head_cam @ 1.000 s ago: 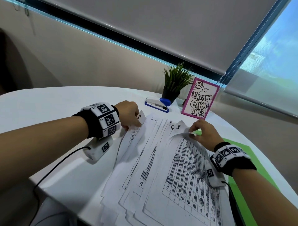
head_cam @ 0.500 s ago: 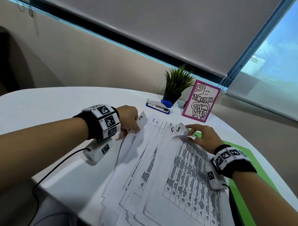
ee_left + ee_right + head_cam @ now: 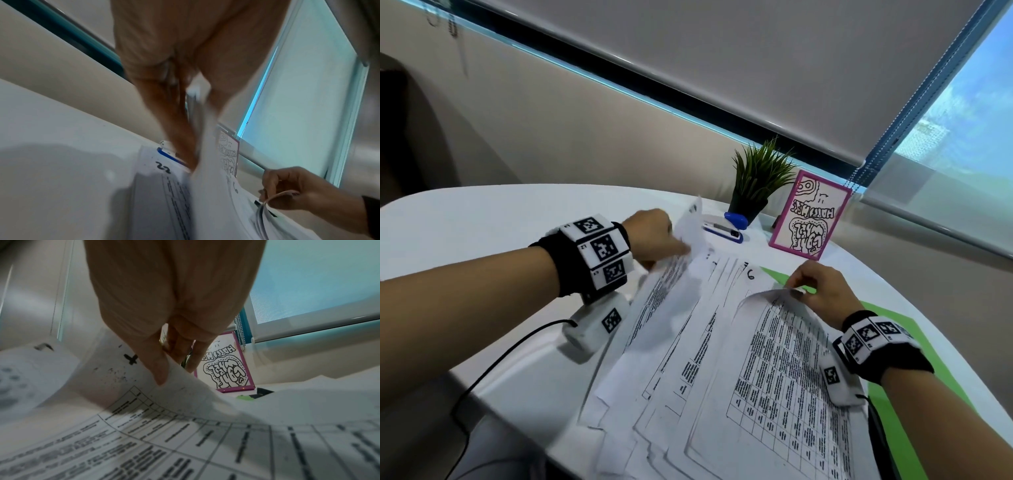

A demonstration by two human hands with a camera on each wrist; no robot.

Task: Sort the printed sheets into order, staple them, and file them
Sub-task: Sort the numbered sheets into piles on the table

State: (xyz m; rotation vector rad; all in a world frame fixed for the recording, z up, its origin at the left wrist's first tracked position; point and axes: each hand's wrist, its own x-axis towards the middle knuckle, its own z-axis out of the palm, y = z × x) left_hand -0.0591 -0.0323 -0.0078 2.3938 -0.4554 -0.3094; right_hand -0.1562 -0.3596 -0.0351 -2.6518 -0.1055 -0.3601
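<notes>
Head and wrist views of a white table (image 3: pixel 482 219) carrying a fanned spread of printed sheets (image 3: pixel 705 359).

Hidden or unclear: the left hand (image 3: pixel 654 236) and the lifted sheet (image 3: pixel 690 233) it pinches at the top corner are motion-blurred in the head and left wrist views, so the fingers cannot be told apart there. The near ends of the printed sheets run off the bottom of the head view. A green folder (image 3: pixel 887 387) lies under and beyond the right hand (image 3: pixel 822 294); only its edges show. A blue and white stapler (image 3: pixel 722 229) lies just past the left hand, partly covered by the lifted sheet, and a small potted plant (image 3: pixel 756 181) stands behind it.

Hand states: the left hand is closed on the lifted sheet, thumb against fingers. The right hand pinches the curled-up top corner of the table sheet (image 3: pixel 784 370), the sheet with the printed grid, thumb on its upper face in the right wrist view.

Legible writing: handwritten "22" on the sheet below the left hand in the left wrist view; "6" on a sheet between the two hands; a "+"-like mark beside the right thumb. The printed text is too small to read. A pink-framed drawing (image 3: pixel 811 216) stands beyond the right hand; its lettering appears upside down and cannot be read with certainty.
</notes>
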